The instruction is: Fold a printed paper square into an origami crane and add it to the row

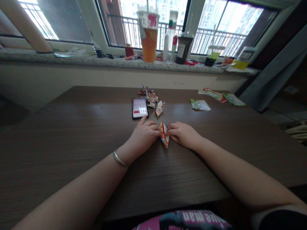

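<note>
A small folded piece of printed paper (164,134), red, white and yellow, rests on the dark wooden table (72,134). My left hand (143,135), with a silver bangle on its wrist, pinches the paper's left side. My right hand (182,133) pinches its right side. Both sets of fingertips meet at the paper's upper part; its lower tip points toward me. Just beyond my left hand lies a phone (139,108) with its screen lit.
A heap of finished folded paper figures (151,98) sits behind the phone. Stacks of printed paper (200,104) and leaflets (217,95) lie at the far right. The stone windowsill (72,60) holds an orange drink cup (149,35), bottles and cups.
</note>
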Demonstrator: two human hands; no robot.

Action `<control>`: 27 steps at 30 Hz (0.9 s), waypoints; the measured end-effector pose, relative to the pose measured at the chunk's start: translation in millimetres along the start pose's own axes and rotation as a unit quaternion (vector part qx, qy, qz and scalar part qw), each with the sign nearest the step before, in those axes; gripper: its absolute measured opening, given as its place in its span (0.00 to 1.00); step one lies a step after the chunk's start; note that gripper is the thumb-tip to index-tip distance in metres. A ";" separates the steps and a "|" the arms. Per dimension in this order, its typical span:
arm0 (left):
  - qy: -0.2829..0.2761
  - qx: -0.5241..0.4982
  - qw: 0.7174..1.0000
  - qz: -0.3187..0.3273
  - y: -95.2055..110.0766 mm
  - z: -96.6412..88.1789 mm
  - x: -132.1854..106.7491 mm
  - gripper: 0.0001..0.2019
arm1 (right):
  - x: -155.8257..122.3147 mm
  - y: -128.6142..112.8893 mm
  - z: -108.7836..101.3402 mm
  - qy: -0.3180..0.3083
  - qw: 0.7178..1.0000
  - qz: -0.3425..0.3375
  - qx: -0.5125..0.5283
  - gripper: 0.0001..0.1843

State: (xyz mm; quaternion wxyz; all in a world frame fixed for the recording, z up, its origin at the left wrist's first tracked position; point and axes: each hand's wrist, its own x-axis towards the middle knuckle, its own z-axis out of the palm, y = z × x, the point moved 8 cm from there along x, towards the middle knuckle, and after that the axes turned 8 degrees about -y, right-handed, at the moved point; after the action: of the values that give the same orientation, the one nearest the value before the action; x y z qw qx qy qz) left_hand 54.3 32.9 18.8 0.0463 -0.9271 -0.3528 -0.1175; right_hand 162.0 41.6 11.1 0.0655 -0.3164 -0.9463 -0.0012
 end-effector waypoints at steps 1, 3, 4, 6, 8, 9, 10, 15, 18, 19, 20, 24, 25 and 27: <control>-0.001 0.008 1.000 -0.002 0.8 -0.6 -0.1 0.08 | 0.3 -0.9 -0.2 -0.003 1.000 -0.001 -0.011 0.12; -0.002 0.023 1.000 -0.002 2.5 -1.6 -0.3 0.09 | 0.8 -2.6 -0.9 -0.010 0.999 -0.001 -0.034 0.12; -0.002 0.029 1.000 0.000 3.5 -2.1 -0.4 0.08 | 1.0 -3.5 -1.3 -0.015 0.999 0.000 -0.045 0.12; -0.005 0.038 0.999 0.004 5.5 -3.1 -0.7 0.08 | 1.1 -5.9 -2.1 -0.028 0.998 0.002 -0.062 0.12; -0.010 0.043 0.999 0.004 6.3 -3.8 -0.8 0.08 | 0.8 -7.7 -2.6 -0.042 0.996 0.006 -0.072 0.12; -0.016 0.042 0.999 0.003 6.5 -3.7 -0.8 0.08 | 0.5 -8.0 -2.9 -0.047 0.996 0.011 -0.075 0.12; -0.022 0.040 0.999 0.002 6.4 -3.4 -0.8 0.08 | 0.2 -8.2 -3.0 -0.050 0.996 0.015 -0.076 0.12; -0.050 0.025 0.998 -0.003 5.9 -1.9 -1.6 0.09 | -1.7 -7.9 -2.4 -0.059 0.996 0.022 -0.070 0.13; -0.063 0.032 0.997 -0.011 5.6 -1.8 -2.2 0.09 | -2.8 -7.7 -2.9 -0.058 0.996 0.019 -0.065 0.13; -0.069 0.035 0.997 -0.013 5.7 -1.3 -2.3 0.10 | -3.1 -7.8 -3.0 -0.057 0.996 0.017 -0.063 0.13; -0.076 0.038 0.996 -0.015 5.7 -0.7 -2.4 0.10 | -3.5 -7.8 -3.1 -0.058 0.996 0.015 -0.061 0.13; -0.093 0.042 0.995 -0.018 5.5 0.2 -2.2 0.11 | -5.0 -6.1 -3.8 -0.059 0.997 0.025 -0.049 0.14; -0.096 0.041 0.994 -0.019 5.2 0.0 -2.1 0.11 | -5.3 -5.2 -4.1 -0.060 0.997 0.032 -0.044 0.14; -0.099 0.035 0.994 -0.021 5.2 -0.7 -1.9 0.11 | -6.0 -3.8 -5.7 -0.059 0.997 0.048 -0.030 0.13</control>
State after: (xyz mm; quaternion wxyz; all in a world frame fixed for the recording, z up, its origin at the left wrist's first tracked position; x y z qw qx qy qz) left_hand 56.3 27.8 19.0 0.0406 -0.9243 -0.3792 -0.0139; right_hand 165.2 34.7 16.2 0.0003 -0.3630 -0.9317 -0.0077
